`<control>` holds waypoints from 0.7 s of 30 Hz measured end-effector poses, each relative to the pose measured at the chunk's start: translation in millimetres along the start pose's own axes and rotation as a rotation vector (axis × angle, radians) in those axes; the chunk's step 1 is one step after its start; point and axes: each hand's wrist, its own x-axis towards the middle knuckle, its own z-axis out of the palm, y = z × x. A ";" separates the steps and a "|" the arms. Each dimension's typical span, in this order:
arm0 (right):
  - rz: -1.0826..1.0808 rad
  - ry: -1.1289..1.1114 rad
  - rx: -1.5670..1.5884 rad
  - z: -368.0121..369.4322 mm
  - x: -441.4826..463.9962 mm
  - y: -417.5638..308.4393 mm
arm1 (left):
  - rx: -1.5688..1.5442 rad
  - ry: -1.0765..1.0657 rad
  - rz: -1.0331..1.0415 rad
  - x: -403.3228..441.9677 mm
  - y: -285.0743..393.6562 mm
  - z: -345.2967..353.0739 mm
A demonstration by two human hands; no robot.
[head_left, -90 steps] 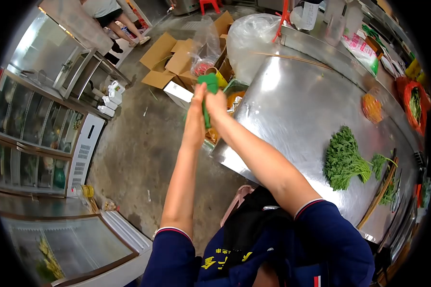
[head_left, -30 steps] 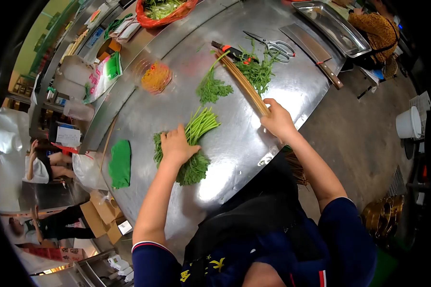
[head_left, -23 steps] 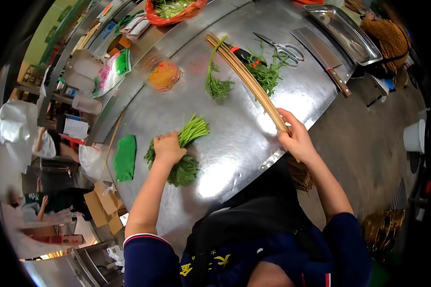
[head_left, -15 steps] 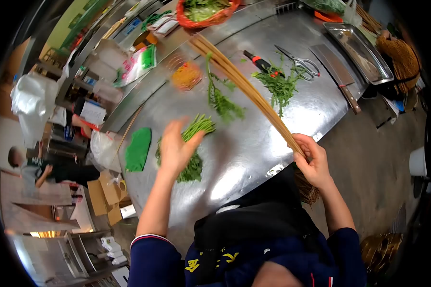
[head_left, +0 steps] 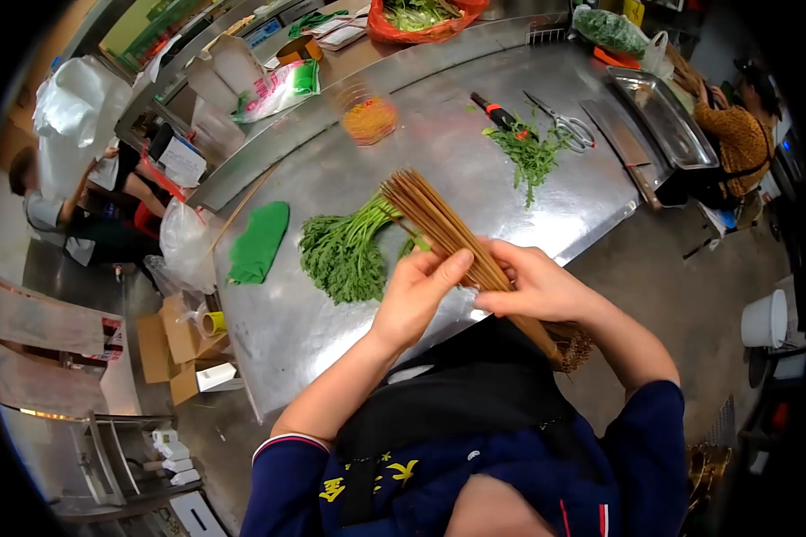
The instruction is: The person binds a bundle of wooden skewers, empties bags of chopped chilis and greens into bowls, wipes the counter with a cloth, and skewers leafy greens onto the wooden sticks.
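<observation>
A bundle of long, thin brown sticks (head_left: 448, 224) leans from over the metal table towards my body. Dried brown tufts (head_left: 573, 347) show at its lower end. My left hand (head_left: 416, 295) is closed with its thumb on the sticks' left side. A bit of green stem shows beside those fingers; whether they grip it is unclear. My right hand (head_left: 542, 285) wraps round the bundle lower down. Just left of my hands lies a bunch of leafy greens (head_left: 345, 255) on the table. A green cloth-like piece (head_left: 260, 242) lies further left.
On the table (head_left: 304, 358) are a clear container of orange bits (head_left: 369, 121), loose greens (head_left: 530, 161), a black-and-red-handled tool (head_left: 493, 109), scissors (head_left: 564, 121), a cleaver (head_left: 618, 134) and a steel tray (head_left: 663, 116). Other people (head_left: 734, 134) are at right and far left.
My left hand has moved right from above the greens to the sticks. The bundle now tilts, its far end nearer me. The loose green sprig has left the table's middle.
</observation>
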 end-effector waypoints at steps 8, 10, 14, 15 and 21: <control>0.444 -0.230 0.388 21.7 0.2 -64.8 | -0.106 -0.082 -0.060 -47.6 3.8 -5.2; 0.384 -0.153 0.386 38.4 2.2 -61.0 | -0.061 -0.086 -0.012 -53.9 5.4 -8.1; 0.212 -0.004 0.428 65.4 15.4 -28.4 | 0.182 0.039 0.089 -62.0 -4.9 -23.2; 0.207 0.012 0.485 68.0 14.9 -25.0 | 0.173 0.062 0.058 -65.1 -8.8 -25.5; 0.149 0.158 0.501 55.7 12.9 -16.1 | 0.107 0.141 -0.030 -59.1 -8.9 -20.7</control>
